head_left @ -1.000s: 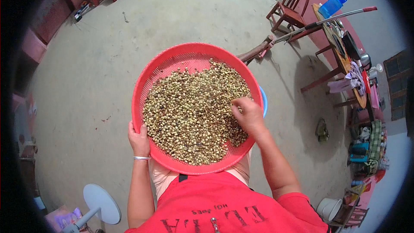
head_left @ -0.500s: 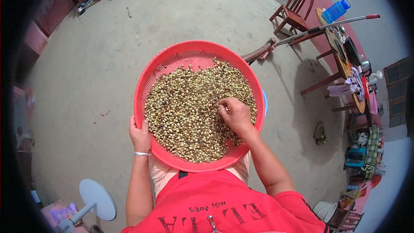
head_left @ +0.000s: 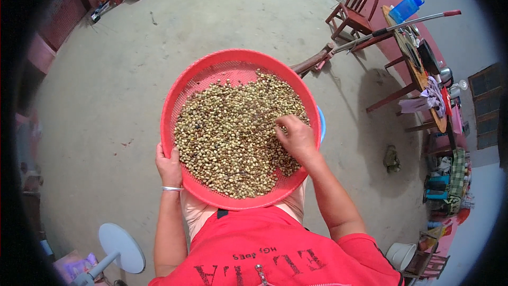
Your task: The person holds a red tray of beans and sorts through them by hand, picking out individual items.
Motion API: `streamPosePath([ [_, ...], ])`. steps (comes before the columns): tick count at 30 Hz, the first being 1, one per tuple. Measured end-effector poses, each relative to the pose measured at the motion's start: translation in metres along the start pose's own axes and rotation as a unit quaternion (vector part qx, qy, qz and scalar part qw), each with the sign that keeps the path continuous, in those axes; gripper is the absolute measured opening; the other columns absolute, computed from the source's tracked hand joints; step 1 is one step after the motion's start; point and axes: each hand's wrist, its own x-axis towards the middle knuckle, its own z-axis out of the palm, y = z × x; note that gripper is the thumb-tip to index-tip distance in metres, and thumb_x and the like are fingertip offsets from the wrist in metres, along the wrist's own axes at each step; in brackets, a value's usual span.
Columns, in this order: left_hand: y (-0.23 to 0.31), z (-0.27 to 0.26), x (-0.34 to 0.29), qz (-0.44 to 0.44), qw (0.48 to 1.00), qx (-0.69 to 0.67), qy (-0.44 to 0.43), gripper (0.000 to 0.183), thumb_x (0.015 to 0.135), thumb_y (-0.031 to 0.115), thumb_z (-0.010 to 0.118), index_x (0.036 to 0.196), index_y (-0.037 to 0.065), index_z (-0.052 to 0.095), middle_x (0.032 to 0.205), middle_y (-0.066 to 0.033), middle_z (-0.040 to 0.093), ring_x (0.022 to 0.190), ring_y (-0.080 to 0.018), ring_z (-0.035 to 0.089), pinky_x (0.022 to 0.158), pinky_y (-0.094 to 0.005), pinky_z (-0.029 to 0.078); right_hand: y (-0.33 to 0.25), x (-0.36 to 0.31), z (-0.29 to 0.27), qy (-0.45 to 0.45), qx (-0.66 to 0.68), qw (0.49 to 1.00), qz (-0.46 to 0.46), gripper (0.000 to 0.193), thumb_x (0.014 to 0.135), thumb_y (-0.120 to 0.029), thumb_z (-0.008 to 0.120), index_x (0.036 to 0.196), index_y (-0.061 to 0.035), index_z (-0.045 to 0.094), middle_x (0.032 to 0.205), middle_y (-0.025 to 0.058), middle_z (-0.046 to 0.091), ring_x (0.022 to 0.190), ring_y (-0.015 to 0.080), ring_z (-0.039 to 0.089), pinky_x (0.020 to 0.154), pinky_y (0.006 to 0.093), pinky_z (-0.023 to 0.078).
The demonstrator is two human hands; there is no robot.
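Observation:
A round red plastic sieve basket [head_left: 193, 78] rests over my lap, its mesh showing at the far side. Small pale-green and brown beans [head_left: 227, 132] are spread across most of its bottom. My left hand [head_left: 169, 166] grips the rim at the near left, thumb inside the edge and the other fingers mostly hidden outside. Over the beans at the right, my right hand [head_left: 295, 138] is closed with fingers and thumb curled inward. What it may hold between the fingertips cannot be made out.
A blue rim [head_left: 321, 124] shows under the basket's right side. Wooden poles [head_left: 314, 62] lean beyond it. To the right stand a cluttered wooden table [head_left: 423, 82] and a red chair [head_left: 355, 13]; a white round-topped stand [head_left: 121, 247] is at lower left.
My right hand has shifted slightly right over the beans, still curled. The basket and my left hand sit a little further left in view.

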Motion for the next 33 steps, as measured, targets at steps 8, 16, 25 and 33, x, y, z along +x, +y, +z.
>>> streamPosePath([
  [8,-0.003,0.003,0.0,0.013,1.0,0.003,0.01,0.026,0.091,0.003,0.059,0.117,-0.001,0.056,0.106,-0.0077,0.066,0.094,-0.0164,0.061,0.089,-0.0315,0.049,-0.021,0.021,0.058,0.009,-0.025,0.998,-0.054,0.008,0.084,-0.017,0.066,0.089,-0.0106,0.064,0.086,0.014,0.064,0.083,0.0374,0.064,0.072,0.0491,0.052],
  [16,-0.005,0.002,-0.002,0.016,1.0,0.021,0.015,0.025,0.092,0.002,0.058,0.116,-0.001,0.057,0.105,-0.008,0.066,0.095,-0.0164,0.061,0.089,-0.0317,0.049,-0.007,0.009,0.033,0.005,0.045,0.999,-0.014,0.008,0.085,-0.014,0.064,0.092,-0.0118,0.064,0.089,0.0138,0.064,0.081,0.0376,0.064,0.07,0.0484,0.051],
  [25,-0.002,0.0,-0.003,0.01,1.0,0.015,0.0,0.025,0.091,0.001,0.057,0.117,-0.001,0.057,0.106,-0.007,0.065,0.095,-0.0157,0.061,0.089,-0.0308,0.049,-0.012,0.01,0.043,-0.009,0.017,0.999,-0.044,0.012,0.084,-0.015,0.067,0.095,-0.0102,0.064,0.088,0.0148,0.065,0.083,0.0378,0.064,0.071,0.0486,0.052],
  [33,0.001,0.011,0.005,0.004,1.0,-0.005,0.011,0.025,0.091,0.0,0.057,0.116,-0.001,0.057,0.104,-0.0062,0.065,0.094,-0.0152,0.06,0.09,-0.0298,0.048,-0.012,0.024,0.049,-0.032,-0.024,0.999,-0.031,0.008,0.085,-0.015,0.063,0.089,-0.0077,0.061,0.086,0.0162,0.063,0.081,0.0387,0.063,0.072,0.0503,0.052],
])
